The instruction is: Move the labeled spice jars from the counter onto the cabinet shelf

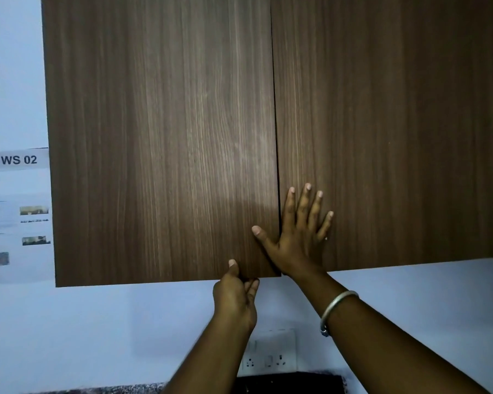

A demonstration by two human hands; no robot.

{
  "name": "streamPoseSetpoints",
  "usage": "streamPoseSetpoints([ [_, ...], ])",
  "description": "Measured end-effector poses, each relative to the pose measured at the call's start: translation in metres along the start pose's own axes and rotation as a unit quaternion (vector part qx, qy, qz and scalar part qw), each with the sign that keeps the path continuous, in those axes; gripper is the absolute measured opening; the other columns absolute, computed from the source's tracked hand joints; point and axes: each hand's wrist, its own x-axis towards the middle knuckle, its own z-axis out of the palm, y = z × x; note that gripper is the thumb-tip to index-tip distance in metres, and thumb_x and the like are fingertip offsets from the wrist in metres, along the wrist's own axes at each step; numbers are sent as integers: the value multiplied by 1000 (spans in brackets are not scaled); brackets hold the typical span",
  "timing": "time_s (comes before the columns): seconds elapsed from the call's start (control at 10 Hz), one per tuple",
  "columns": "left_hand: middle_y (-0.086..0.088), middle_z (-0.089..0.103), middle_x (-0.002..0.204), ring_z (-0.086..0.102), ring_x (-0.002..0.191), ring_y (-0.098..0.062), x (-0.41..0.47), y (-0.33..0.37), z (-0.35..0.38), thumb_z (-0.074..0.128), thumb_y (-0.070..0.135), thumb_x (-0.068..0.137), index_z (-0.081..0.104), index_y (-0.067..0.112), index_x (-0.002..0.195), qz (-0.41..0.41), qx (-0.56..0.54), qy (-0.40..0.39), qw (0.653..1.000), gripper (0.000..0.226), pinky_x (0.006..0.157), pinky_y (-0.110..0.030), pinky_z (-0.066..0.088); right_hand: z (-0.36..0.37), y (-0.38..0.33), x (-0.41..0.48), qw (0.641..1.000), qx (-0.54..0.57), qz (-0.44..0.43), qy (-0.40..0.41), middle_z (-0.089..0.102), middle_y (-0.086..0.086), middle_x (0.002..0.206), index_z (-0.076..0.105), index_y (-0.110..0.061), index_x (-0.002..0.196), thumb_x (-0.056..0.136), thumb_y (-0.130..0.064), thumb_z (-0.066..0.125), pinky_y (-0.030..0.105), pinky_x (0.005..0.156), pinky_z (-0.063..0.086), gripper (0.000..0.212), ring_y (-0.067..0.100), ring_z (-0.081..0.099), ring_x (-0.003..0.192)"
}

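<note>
A brown wood-grain wall cabinet fills the view, with a left door (160,137) and a right door (396,123), both closed. My left hand (235,294) grips the bottom edge of the left door near its right corner, thumb on the front and fingers curled underneath. My right hand (299,231) lies flat with fingers spread on the right door, its thumb across the seam on the left door. No spice jars and no shelf are visible.
A pale wall surrounds the cabinet. A "WS 02" sign (18,160) and printed sheets (17,237) hang at the left. A power socket plate (268,354) sits on the wall below, above a dark speckled counter edge (111,390).
</note>
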Motion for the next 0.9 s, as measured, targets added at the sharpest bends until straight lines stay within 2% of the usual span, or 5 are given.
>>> streamPoseSetpoints([
  [0.5,-11,58,129,62,112,-30,18,-8,-13,62,54,95,52,19,133,-21,123,23,992,53,94,-48,56,6,-5,4,999,-45,8,-9,-9,17,171,2,-8,163,76,-97,19,69,120,7,126,40,-7,158],
  [0.6,-8,57,117,60,96,-24,13,-3,-14,67,54,92,53,17,126,-48,143,36,988,52,81,-41,57,5,-5,3,999,-46,1,-28,-14,17,170,-4,-9,163,75,-98,18,70,119,4,127,40,-12,157],
  [0.7,-2,48,66,44,57,-14,0,10,-11,69,36,93,63,11,96,-47,181,-28,982,25,54,-30,42,-4,-4,4,998,-33,-1,-48,-17,15,170,-6,-11,163,76,-97,18,70,120,2,125,39,-15,157],
  [0.8,-5,50,68,48,61,-17,-3,37,0,61,33,96,59,5,87,295,336,-97,889,30,60,-37,44,-24,-5,6,1000,-3,-29,-12,-2,13,172,7,-13,163,83,-90,19,67,120,8,111,36,-3,158],
  [0.9,-9,61,91,57,85,-27,7,77,11,56,30,93,59,8,95,612,539,-114,568,22,76,-43,49,-51,-17,12,993,12,-99,59,6,13,172,14,-13,163,88,-82,26,64,121,11,103,36,4,159],
])
